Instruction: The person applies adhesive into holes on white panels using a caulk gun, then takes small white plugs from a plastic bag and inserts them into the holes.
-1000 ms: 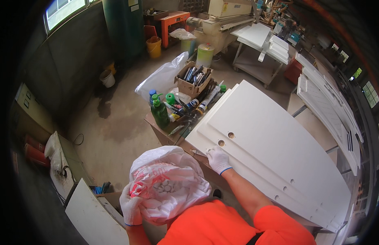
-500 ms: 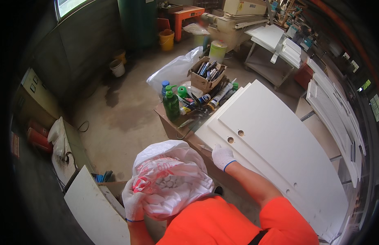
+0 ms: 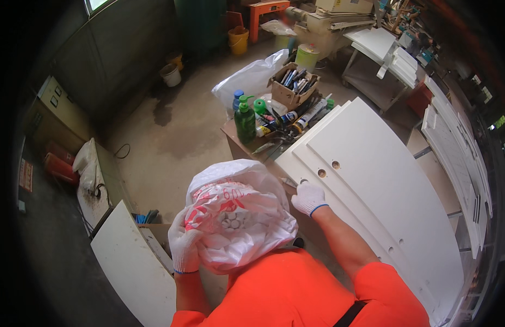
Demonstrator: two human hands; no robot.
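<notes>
My left hand, in a white knit glove with a blue cuff, is closed on the rim of a white plastic bag with red print. Inside the bag's mouth lie many small, round, whitish pieces. My right hand, gloved the same way, rests at the near left edge of stacked white panels with curved sides. Its fingers are bent beside a round hole in a lower panel; whatever they pinch, if anything, is hidden. Two more round holes show farther along the stack.
Beyond the panels, a table corner holds a green pump bottle, sealant tubes and a cardboard box of pens or similar sticks. A white board stands at my left. More white panels lean at the right.
The whole view has turned, so the scene sits farther right. My right fingertips have drawn back slightly, uncovering the nearest hole. My left hand keeps its hold on the bag.
</notes>
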